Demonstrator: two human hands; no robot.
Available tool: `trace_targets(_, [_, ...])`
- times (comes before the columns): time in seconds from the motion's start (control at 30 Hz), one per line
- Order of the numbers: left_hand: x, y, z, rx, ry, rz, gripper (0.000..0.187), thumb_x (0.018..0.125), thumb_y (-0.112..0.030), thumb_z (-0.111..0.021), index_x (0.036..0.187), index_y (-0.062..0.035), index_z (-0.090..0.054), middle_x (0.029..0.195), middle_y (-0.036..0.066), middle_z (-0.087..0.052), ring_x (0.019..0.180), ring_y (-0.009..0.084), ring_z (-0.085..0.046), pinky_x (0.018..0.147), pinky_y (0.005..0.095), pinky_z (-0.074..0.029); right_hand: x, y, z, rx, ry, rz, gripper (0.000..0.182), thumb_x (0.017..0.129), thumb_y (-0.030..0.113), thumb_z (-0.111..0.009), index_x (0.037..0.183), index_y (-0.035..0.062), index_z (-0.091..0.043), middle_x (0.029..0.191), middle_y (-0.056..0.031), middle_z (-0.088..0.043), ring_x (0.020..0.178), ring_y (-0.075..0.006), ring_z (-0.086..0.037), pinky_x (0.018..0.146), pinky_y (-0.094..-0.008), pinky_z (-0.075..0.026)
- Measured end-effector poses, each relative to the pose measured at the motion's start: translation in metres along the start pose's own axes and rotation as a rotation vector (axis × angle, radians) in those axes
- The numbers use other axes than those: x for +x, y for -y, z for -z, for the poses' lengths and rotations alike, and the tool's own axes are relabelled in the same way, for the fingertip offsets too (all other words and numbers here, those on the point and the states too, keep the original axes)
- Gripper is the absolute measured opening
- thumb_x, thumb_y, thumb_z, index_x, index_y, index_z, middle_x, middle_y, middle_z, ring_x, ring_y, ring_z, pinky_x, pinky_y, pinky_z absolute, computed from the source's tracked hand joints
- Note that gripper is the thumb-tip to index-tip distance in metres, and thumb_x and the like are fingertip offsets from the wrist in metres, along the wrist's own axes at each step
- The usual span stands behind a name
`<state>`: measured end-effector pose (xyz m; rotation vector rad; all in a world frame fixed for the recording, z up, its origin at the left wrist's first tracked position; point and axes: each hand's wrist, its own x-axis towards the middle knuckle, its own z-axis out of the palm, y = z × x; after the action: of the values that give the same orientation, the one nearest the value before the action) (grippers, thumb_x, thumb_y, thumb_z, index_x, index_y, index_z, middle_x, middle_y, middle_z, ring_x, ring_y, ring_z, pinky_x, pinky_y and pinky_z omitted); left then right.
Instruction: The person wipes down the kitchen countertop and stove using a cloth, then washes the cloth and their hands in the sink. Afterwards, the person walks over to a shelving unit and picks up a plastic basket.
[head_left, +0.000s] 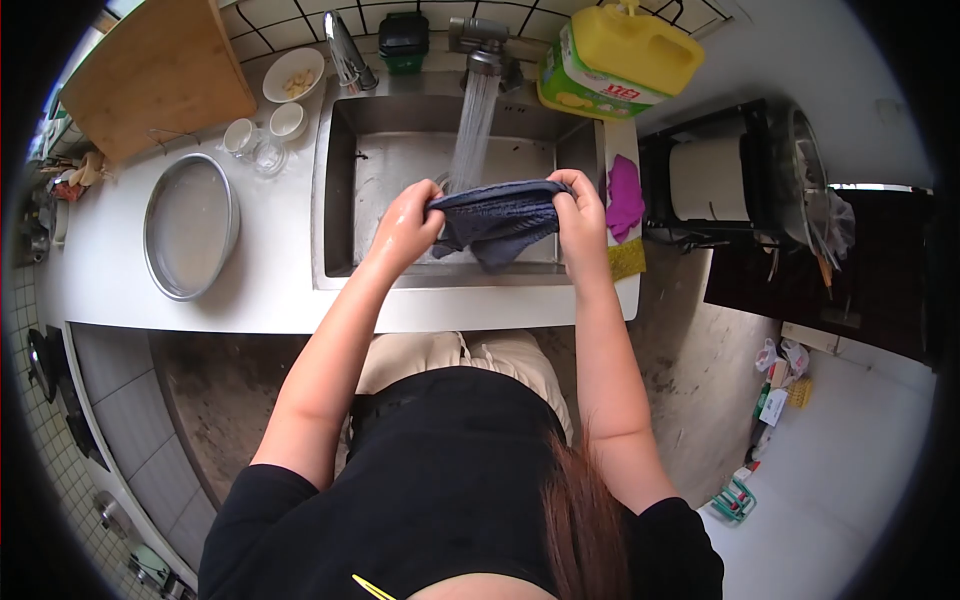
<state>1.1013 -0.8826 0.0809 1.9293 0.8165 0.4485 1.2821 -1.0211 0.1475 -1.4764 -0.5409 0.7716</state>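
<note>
A dark blue-grey cloth (500, 225) is stretched between my two hands above the front part of the steel sink (385, 140). My left hand (410, 220) is closed on its left end. At the opposite top corner, my right hand (580, 210) pinches the fabric, and the lower part hangs down in folds. Water streams from the faucet (484, 62) just behind the cloth; whether it strikes the fabric is hard to tell. Wet patches glisten on my left hand.
Left on the white counter (270, 250) stand a round metal pan (190, 228), small bowls (288, 121) and a bowl of pale pieces (293, 75). A big yellow jug (620, 60) stands behind the sink's right corner. Purple (624, 200) and yellow-green cloths (628, 260) lie right.
</note>
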Motion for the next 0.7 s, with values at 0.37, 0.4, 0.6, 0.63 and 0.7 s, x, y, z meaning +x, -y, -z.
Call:
trace_targets(0.37, [-0.001,0.019,-0.001,-0.191,-0.104,0.137,0.017,0.089,-0.014,-0.054,0.092,0.0014,-0.059,0.077,0.008,-0.062,0.067,0.0138,-0.056,0.062,0.0297,-0.046,-0.001,-0.007,0.014,-0.603,-0.165,0.163,0.018,0.085,0.015,-0.061,0.094,-0.0011,-0.061,0.077,-0.0151,-0.064,0.07,-0.0236,-0.063,0.066,-0.0325,-0.048])
trace_targets(0.4, [0.0,0.018,-0.003,-0.286,-0.062,0.21,0.017,0.091,-0.016,-0.053,0.091,0.0008,-0.058,0.075,0.006,-0.06,0.066,0.0122,-0.055,0.061,0.0285,-0.045,-0.003,-0.009,0.014,-0.6,-0.18,0.176,0.019,0.087,0.015,-0.059,0.094,-0.0017,-0.061,0.076,-0.017,-0.064,0.07,-0.0256,-0.064,0.066,-0.0331,-0.048])
trace_targets(0.6, [-0.002,-0.005,-0.026,-0.652,0.171,0.394,0.02,0.097,-0.024,-0.05,0.092,-0.0052,-0.055,0.071,-0.002,-0.051,0.06,0.0062,-0.047,0.052,0.0238,-0.043,-0.024,-0.028,-0.012,-0.535,-0.013,0.032,0.024,0.09,0.017,-0.052,0.099,-0.003,-0.063,0.077,-0.0252,-0.062,0.073,-0.0341,-0.066,0.065,-0.0365,-0.049])
trace_targets(0.63, [-0.002,-0.006,-0.031,-0.676,0.217,0.418,0.019,0.097,-0.023,-0.05,0.095,-0.0053,-0.054,0.073,-0.001,-0.052,0.062,0.0063,-0.049,0.053,0.0232,-0.044,-0.03,-0.028,-0.02,-0.515,0.024,0.036,0.025,0.09,0.017,-0.053,0.101,-0.0035,-0.062,0.077,-0.0252,-0.062,0.073,-0.0348,-0.066,0.066,-0.0373,-0.049])
trace_targets(0.7, [-0.008,-0.033,-0.035,-0.735,0.234,0.467,0.021,0.097,-0.025,-0.049,0.104,-0.0047,-0.051,0.083,0.001,-0.057,0.069,0.0087,-0.058,0.059,0.0231,-0.048,-0.037,-0.037,-0.029,-0.46,0.111,0.111,0.032,0.088,0.017,-0.055,0.111,-0.0038,-0.058,0.088,-0.0249,-0.063,0.083,-0.0367,-0.064,0.071,-0.0393,-0.05])
